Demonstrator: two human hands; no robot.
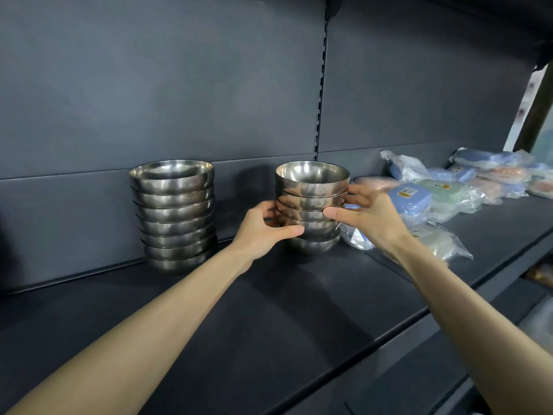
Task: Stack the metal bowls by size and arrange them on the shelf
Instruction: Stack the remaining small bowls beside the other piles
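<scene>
Dim overall, light from front; glare on bowl stacks (311,202), edges w/ wide-angle bend, right side blurry.

Nested bowl stack (312,181) stands on the shelf (269,310) between the two hands. Left hand (263,227) grips its left flank and right hand (368,217) its right flank, thumbs to the front.

Second bowl stack (173,205) sits on the same shelf, left of the left hand and apart from it, close to the back panel (179,85).

Bagged boxes (443,193) lie right of the right hand and behind it. The nearest is just beside the fingers, and the rest trail off rightward along the shelf.
</scene>
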